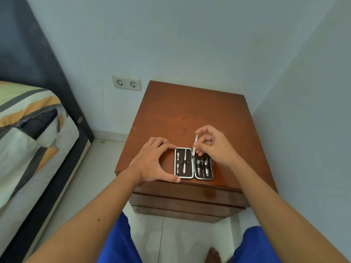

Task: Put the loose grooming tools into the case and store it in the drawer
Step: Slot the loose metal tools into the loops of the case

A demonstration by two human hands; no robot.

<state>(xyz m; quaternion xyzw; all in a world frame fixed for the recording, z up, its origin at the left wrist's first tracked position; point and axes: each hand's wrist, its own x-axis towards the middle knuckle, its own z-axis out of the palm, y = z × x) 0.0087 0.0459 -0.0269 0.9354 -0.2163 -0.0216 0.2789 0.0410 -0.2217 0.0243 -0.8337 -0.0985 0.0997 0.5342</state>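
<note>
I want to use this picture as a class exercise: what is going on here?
A person sits at a wooden nightstand with an open grooming case lying flat near its front edge. The left hand steadies the case's left side. The right hand pinches a slim metal tool above the case's top edge, not yet slotted in. Other tools already sit in both halves. The drawers below look closed.

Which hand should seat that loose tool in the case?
Right. The right hand already pinches the slim metal tool above the open case; the left hand is braced against the case's left edge.
</note>
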